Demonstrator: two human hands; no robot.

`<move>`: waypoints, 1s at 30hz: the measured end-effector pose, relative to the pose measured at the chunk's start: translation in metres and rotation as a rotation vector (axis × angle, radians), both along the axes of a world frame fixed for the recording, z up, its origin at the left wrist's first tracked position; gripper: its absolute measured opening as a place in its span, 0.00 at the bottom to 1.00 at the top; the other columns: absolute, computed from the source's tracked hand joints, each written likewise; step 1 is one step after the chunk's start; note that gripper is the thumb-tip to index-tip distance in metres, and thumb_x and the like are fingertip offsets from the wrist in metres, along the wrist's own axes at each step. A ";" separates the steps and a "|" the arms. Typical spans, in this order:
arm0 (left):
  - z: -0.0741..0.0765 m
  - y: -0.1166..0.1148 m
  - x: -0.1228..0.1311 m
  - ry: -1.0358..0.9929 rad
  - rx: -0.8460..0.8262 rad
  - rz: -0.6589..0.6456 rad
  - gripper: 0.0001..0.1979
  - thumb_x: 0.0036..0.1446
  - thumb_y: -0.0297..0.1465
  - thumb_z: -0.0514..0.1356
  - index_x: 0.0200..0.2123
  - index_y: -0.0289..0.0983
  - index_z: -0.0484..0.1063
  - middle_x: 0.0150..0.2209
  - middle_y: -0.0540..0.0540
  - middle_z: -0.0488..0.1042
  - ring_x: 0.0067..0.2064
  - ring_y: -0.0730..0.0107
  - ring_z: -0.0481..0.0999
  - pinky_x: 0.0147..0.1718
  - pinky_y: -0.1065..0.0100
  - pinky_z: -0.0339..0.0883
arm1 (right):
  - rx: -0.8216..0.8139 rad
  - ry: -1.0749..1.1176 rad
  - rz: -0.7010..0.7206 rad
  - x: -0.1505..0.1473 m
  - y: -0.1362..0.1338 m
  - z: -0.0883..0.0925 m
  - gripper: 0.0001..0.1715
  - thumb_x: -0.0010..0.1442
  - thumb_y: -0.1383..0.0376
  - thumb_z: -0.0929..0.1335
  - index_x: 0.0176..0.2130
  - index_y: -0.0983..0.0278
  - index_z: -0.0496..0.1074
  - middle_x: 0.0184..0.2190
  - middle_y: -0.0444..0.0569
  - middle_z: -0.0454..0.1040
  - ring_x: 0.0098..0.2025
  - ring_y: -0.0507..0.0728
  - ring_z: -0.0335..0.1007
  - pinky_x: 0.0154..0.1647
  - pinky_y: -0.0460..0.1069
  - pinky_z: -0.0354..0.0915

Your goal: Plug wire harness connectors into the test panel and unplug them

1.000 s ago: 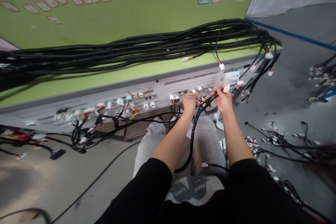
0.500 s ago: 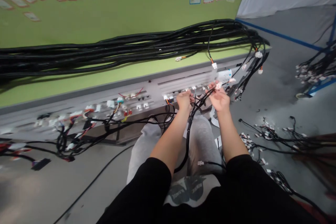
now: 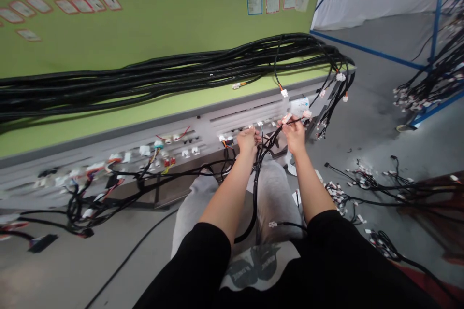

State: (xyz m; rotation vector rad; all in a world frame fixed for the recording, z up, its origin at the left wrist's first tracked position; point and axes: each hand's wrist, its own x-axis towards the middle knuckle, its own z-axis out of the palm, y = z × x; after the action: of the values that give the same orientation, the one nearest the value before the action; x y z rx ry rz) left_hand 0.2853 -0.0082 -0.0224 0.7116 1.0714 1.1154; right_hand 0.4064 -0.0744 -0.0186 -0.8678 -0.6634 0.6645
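Observation:
My left hand (image 3: 247, 140) is closed around thin black wires of a wire harness (image 3: 259, 164) that hangs down between my knees. My right hand (image 3: 294, 134) pinches a small white connector (image 3: 286, 118) on the same harness. Both hands are raised close together in front of the grey connector panel (image 3: 203, 133) along the front edge of the green bench (image 3: 145, 106). A white tag (image 3: 299, 105) hangs just above my right hand.
A thick bundle of black sleeved cables (image 3: 163, 75) lies along the green bench. More harnesses with white plugs lie on the grey floor (image 3: 377, 193) at my right and hang from a blue rack (image 3: 431, 82). Loose wires dangle at the panel's left (image 3: 94, 193).
The view has swung right and up a little, so bench and hands sit further left in the picture. Both hands stay together on the harness, grip unchanged.

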 end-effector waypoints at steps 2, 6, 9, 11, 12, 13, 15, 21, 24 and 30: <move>-0.001 0.000 0.000 -0.011 0.007 -0.005 0.11 0.53 0.30 0.57 0.21 0.32 0.65 0.15 0.52 0.66 0.13 0.82 0.62 0.14 0.79 0.56 | -0.021 -0.042 -0.036 -0.003 0.001 -0.001 0.27 0.41 0.59 0.74 0.42 0.59 0.66 0.37 0.44 0.71 0.38 0.52 0.70 0.43 0.49 0.67; -0.002 0.000 0.001 -0.011 0.008 -0.011 0.11 0.53 0.31 0.57 0.21 0.33 0.64 0.15 0.52 0.66 0.13 0.83 0.62 0.13 0.79 0.56 | -0.037 -0.016 -0.130 -0.007 0.008 -0.005 0.25 0.49 0.54 0.68 0.46 0.58 0.62 0.38 0.45 0.71 0.34 0.51 0.70 0.38 0.48 0.68; -0.003 0.001 0.001 -0.004 0.008 -0.012 0.11 0.53 0.31 0.57 0.21 0.33 0.64 0.14 0.52 0.65 0.13 0.82 0.62 0.14 0.79 0.56 | -0.040 0.099 -0.199 -0.003 0.016 -0.009 0.17 0.55 0.53 0.62 0.41 0.59 0.60 0.30 0.43 0.71 0.27 0.49 0.69 0.30 0.47 0.68; -0.003 0.000 0.002 -0.003 0.004 -0.011 0.11 0.54 0.30 0.56 0.21 0.33 0.64 0.14 0.52 0.65 0.12 0.82 0.62 0.14 0.78 0.56 | -0.097 0.142 -0.216 0.003 0.023 -0.012 0.14 0.56 0.53 0.60 0.37 0.59 0.59 0.25 0.40 0.69 0.21 0.48 0.64 0.24 0.46 0.66; -0.002 0.000 0.002 -0.002 0.002 -0.009 0.11 0.54 0.30 0.56 0.21 0.33 0.64 0.15 0.52 0.66 0.12 0.82 0.62 0.14 0.78 0.56 | -0.136 0.142 -0.215 0.007 0.026 -0.013 0.13 0.56 0.53 0.60 0.36 0.59 0.59 0.22 0.39 0.68 0.18 0.48 0.62 0.22 0.46 0.65; -0.002 0.000 0.002 -0.003 0.001 -0.005 0.11 0.54 0.29 0.56 0.21 0.32 0.64 0.15 0.52 0.66 0.13 0.82 0.62 0.14 0.78 0.56 | -0.177 0.128 -0.212 0.010 0.029 -0.014 0.13 0.56 0.53 0.61 0.36 0.59 0.59 0.20 0.38 0.67 0.17 0.48 0.60 0.20 0.45 0.63; -0.001 -0.001 0.002 -0.008 0.006 0.004 0.10 0.54 0.29 0.55 0.22 0.32 0.64 0.16 0.52 0.67 0.13 0.82 0.62 0.14 0.78 0.56 | -0.246 0.073 -0.211 0.016 0.034 -0.016 0.14 0.55 0.52 0.62 0.34 0.59 0.59 0.18 0.37 0.64 0.15 0.47 0.58 0.18 0.45 0.61; -0.002 0.000 0.002 0.015 0.000 0.002 0.11 0.54 0.30 0.56 0.21 0.33 0.64 0.16 0.52 0.67 0.13 0.83 0.62 0.15 0.78 0.56 | -0.277 0.045 -0.177 0.019 0.037 -0.020 0.15 0.53 0.52 0.65 0.32 0.60 0.60 0.20 0.37 0.65 0.15 0.46 0.56 0.18 0.44 0.59; -0.002 0.000 0.003 0.017 0.004 0.001 0.11 0.55 0.30 0.56 0.21 0.33 0.64 0.17 0.52 0.67 0.13 0.82 0.62 0.14 0.77 0.56 | -0.094 0.179 0.035 0.017 0.027 -0.022 0.14 0.53 0.53 0.66 0.32 0.61 0.62 0.26 0.40 0.69 0.20 0.45 0.59 0.24 0.44 0.63; -0.002 -0.001 0.002 0.017 0.006 0.009 0.11 0.56 0.28 0.55 0.22 0.32 0.64 0.16 0.52 0.67 0.13 0.83 0.62 0.15 0.78 0.57 | -0.070 0.293 0.140 0.020 0.013 -0.024 0.13 0.45 0.64 0.71 0.30 0.62 0.63 0.24 0.39 0.70 0.22 0.46 0.63 0.27 0.43 0.65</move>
State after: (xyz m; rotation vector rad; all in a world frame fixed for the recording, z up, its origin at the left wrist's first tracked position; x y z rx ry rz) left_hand 0.2877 -0.0088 -0.0244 0.7230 1.0873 1.1222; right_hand 0.4267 -0.0616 -0.0423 -0.7734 -0.4404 0.9253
